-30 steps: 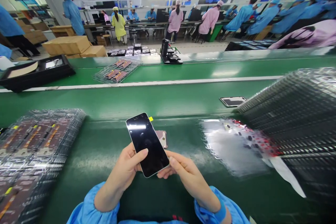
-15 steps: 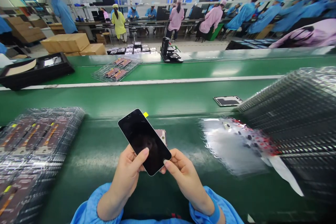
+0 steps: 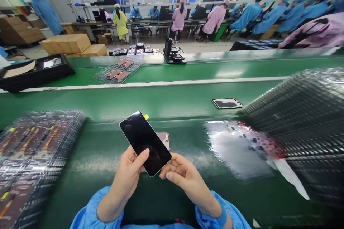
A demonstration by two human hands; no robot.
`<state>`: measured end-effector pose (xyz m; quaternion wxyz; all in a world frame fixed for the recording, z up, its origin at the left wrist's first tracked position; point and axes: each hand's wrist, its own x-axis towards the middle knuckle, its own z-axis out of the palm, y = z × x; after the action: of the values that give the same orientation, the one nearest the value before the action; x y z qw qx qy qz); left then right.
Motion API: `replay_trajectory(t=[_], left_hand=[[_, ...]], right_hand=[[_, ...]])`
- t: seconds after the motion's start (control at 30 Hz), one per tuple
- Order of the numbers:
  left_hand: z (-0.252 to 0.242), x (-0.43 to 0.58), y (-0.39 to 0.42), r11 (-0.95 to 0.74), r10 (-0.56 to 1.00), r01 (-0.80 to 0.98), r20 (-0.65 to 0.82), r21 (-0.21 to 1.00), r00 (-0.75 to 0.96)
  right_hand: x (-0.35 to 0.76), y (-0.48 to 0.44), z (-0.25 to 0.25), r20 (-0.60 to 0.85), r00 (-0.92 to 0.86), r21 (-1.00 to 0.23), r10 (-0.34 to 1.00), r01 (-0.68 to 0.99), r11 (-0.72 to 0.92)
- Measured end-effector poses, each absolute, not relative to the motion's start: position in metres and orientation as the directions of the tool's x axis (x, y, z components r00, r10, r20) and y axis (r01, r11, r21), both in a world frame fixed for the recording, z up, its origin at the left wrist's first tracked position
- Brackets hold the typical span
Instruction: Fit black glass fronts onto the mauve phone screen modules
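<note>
A phone (image 3: 146,143) with a dark, glossy screen and a thin light frame lies tilted in my left hand (image 3: 130,168). My left thumb presses on the screen, and the fingers pass underneath. A small yellow tab (image 3: 146,116) sticks out past its upper edge. Beside its lower right corner is my right hand (image 3: 182,173), fingers loosely curled and thumb lifted off the screen; whether the fingertips touch the frame is hard to make out. Partly covered by the phone, a brownish part (image 3: 165,139) shows on the green surface behind it.
Clear trays (image 3: 34,143) of brown parts are stacked at left. A tall stack of clear trays (image 3: 303,114) stands at right, beside a plastic sheet (image 3: 236,154) with small parts. A phone-sized panel (image 3: 227,103) lies on the green belt (image 3: 161,96). Co-workers are farther back.
My right thumb has come off the phone's lower corner, and that hand has loosened. The left hand still holds the phone, which sits slightly farther left. The panel on the belt has shifted left.
</note>
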<state>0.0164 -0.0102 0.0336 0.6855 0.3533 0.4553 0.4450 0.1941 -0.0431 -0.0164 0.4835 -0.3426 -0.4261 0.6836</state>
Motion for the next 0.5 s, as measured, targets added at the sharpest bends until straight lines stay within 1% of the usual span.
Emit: replay_trajectory(t=[0.07,0.13,0.17,0.23,0.27,0.3,0.37,0.43,0.5], left_hand=[[0.032,0.016,-0.007,0.361,0.927,-0.275,-0.310,0.891,0.212],[0.029,0.014,0.004,0.351,0.927,-0.243,-0.299,0.904,0.227],[0.027,0.012,0.014,0.336,0.931,-0.214,-0.288,0.917,0.225],[0.020,0.008,0.042,0.294,0.944,-0.138,-0.265,0.946,0.196],[0.016,0.006,0.061,0.274,0.952,-0.094,-0.256,0.957,0.167],[0.012,0.004,0.081,0.258,0.960,-0.066,-0.249,0.964,0.125],[0.004,0.001,0.121,0.246,0.969,-0.019,-0.245,0.969,0.037],[-0.002,-0.001,0.157,0.243,0.969,0.035,-0.240,0.969,-0.064],[-0.005,-0.004,0.183,0.224,0.965,0.090,-0.207,0.971,-0.163]], right_hand=[[0.197,-0.041,-0.017,-0.059,-0.309,-0.928,0.949,-0.333,-0.166],[0.204,-0.039,-0.019,-0.056,-0.309,-0.960,0.950,-0.243,-0.136],[0.209,-0.037,-0.020,-0.052,-0.293,-0.983,0.955,-0.155,-0.101],[0.222,-0.034,-0.023,-0.028,-0.240,-0.993,0.970,0.120,0.001],[0.229,-0.033,-0.026,-0.004,-0.210,-0.956,0.978,0.286,0.058],[0.237,-0.031,-0.030,0.022,-0.186,-0.888,0.982,0.448,0.105],[0.250,-0.029,-0.042,0.064,-0.157,-0.702,0.985,0.694,0.156],[0.259,-0.026,-0.059,0.088,-0.127,-0.533,0.988,0.832,0.155],[0.264,-0.023,-0.077,0.113,-0.121,-0.425,0.986,0.891,0.158]])
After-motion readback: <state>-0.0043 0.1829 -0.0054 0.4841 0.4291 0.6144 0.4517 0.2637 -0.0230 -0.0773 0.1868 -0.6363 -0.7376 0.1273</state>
